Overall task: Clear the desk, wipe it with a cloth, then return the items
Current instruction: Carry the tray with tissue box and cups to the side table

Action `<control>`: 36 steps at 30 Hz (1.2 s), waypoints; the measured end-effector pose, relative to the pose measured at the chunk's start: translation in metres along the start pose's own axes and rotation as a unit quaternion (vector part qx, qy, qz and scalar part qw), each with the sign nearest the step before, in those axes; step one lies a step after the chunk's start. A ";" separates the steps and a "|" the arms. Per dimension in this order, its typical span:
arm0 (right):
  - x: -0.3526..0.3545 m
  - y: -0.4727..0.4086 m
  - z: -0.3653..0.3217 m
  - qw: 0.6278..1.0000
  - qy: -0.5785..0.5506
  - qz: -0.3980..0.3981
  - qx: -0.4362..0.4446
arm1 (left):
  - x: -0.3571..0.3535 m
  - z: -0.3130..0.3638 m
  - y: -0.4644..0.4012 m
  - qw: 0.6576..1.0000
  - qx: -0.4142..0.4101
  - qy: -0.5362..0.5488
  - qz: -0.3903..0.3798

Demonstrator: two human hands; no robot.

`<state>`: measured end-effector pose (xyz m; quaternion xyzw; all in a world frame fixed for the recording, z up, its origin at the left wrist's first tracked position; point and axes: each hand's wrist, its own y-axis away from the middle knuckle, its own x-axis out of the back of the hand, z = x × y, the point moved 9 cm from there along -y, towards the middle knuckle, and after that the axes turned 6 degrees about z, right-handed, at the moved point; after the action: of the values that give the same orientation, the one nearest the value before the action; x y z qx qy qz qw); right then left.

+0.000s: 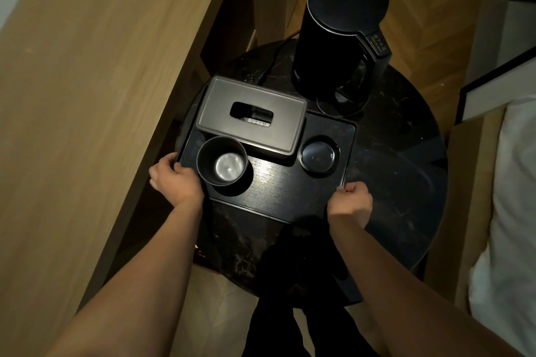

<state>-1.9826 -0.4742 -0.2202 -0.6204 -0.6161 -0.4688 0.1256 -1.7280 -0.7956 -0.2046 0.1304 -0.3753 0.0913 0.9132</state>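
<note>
We see a black tray (278,191) flat on the round dark bench (400,171), carrying a grey tissue box (252,116), black cup (222,164) and small dish (319,155); black kettle (339,35) upright at the far edge.

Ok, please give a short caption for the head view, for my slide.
Both hands grip a black tray carrying a cup and tissue box.

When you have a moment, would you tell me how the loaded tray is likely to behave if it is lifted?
The tray looks stiff and flat, so it should stay rigid in the left hand and right hand. The tall cup near its left edge might tip if tilted. The tissue box overhangs the far rim and could slide on the smooth surface.
</note>
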 end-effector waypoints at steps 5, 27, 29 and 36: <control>-0.002 -0.002 0.005 1.000 -0.022 0.014 -0.008 | 0.000 -0.004 -0.003 0.998 0.023 0.061 0.005; -0.003 0.001 0.009 0.996 -0.057 0.059 -0.014 | 0.015 -0.054 0.034 0.968 0.210 0.105 0.090; -0.003 0.001 0.009 0.996 -0.059 0.060 -0.017 | 0.015 -0.054 0.034 0.969 0.207 0.103 0.086; -0.004 0.000 0.013 0.995 -0.070 0.065 -0.026 | 0.016 -0.052 0.035 0.970 0.201 0.108 0.087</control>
<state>-1.9763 -0.4676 -0.2298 -0.6935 -0.5698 -0.4304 0.0960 -1.6914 -0.7452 -0.2232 0.2671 -0.2587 0.2578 0.8918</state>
